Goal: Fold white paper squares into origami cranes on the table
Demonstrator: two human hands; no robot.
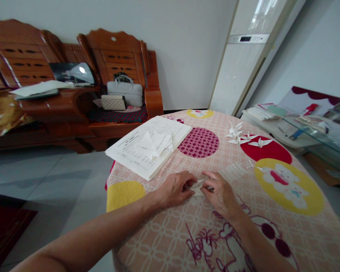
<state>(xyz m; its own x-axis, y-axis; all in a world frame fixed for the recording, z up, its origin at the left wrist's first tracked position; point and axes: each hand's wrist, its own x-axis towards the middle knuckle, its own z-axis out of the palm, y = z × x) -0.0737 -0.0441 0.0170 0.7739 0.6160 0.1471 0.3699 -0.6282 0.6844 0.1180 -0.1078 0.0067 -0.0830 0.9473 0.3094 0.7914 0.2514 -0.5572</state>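
Note:
A small piece of folded white paper (197,187) lies low over the tablecloth between my two hands. My left hand (177,187) has its fingers curled in and pinches the paper's left side. On the other side, my right hand (217,190) grips the paper's right part between thumb and fingers. My fingers hide much of the folds. Several white paper cranes (260,143) stand in a group at the table's far right. Left of my hands lies a stack of printed sheets (130,151), with folded paper pieces (155,143) on top.
A patterned cloth covers the round table (158,234). Beyond it are wooden chairs (116,56) holding a grey bag (125,92) and a quilted purse (113,102). A tall white cabinet unit (235,71) stands behind. At right is a glass shelf (320,132) with papers.

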